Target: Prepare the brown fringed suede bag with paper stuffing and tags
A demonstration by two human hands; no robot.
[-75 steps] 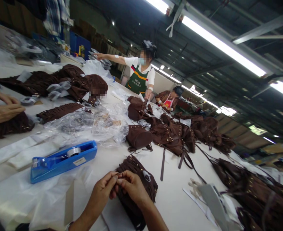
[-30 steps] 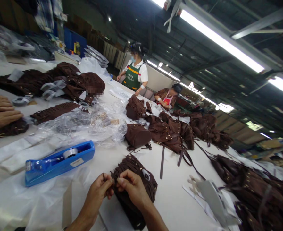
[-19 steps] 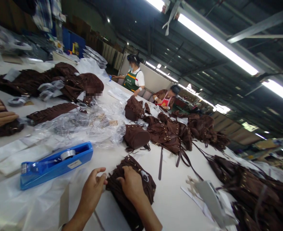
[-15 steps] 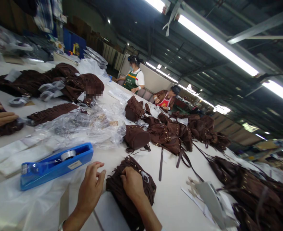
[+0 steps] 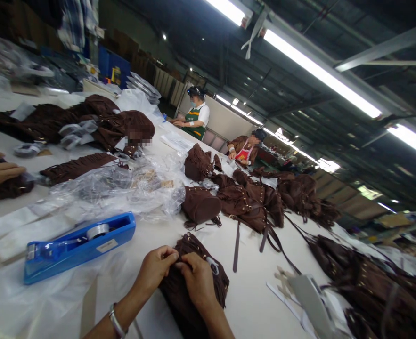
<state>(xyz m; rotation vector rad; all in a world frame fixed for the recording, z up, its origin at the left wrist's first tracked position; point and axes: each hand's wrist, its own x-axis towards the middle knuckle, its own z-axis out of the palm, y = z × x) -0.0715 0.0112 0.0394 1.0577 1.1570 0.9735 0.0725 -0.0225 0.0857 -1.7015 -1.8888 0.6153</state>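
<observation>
A dark brown fringed bag (image 5: 216, 278) with metal eyelets lies on the white table in front of me. My left hand (image 5: 160, 266) is at its upper left edge, thumb and fingers pinched together. Right beside it, my right hand (image 5: 195, 273) rests over the bag with its fingers also pinched. Both sets of fingertips nearly meet at the fringe; whatever is between them is too small to make out. A blue tape dispenser (image 5: 78, 247) holding a clear roll stands to the left of my hands.
Brown bags (image 5: 243, 197) and crumpled clear plastic (image 5: 123, 183) lie beyond my hands. A grey device (image 5: 312, 301) is at the right. Another person's hands (image 5: 3, 172) touch a brown bag at the left edge. Two people (image 5: 197, 115) work farther back.
My left hand has moved right onto the bag's edge, and its fingers have closed. My right hand's fingertips now meet it there. The farther people have shifted their arms.
</observation>
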